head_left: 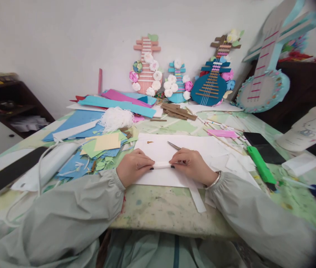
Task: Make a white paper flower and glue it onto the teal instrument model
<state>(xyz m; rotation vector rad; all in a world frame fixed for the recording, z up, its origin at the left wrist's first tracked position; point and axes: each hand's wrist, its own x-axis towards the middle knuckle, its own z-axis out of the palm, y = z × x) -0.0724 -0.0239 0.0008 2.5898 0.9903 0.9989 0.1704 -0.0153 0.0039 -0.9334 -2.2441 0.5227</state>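
A narrow white paper strip [162,164], which looks folded or rolled, stretches between my two hands above a large white sheet [158,178]. My left hand [134,166] pinches its left end between thumb and fingers. The right end is pinched by my right hand [193,165]. Scissors [174,145] stick out above the right hand, blades pointing up and left; their handles are mostly hidden by the fingers, so I cannot tell how they are held. Below the right hand, another white strip [197,200] slants down past the sheet's front edge. A small brown scrap [149,142] lies on the sheet.
Coloured paper scraps [107,143], white string [117,118] and a phone [15,171] lie left. At right are a green utility knife [261,165], a dark phone [264,147] and a tumbler [311,126]. Decorated model lutes [209,87] stand along the wall.
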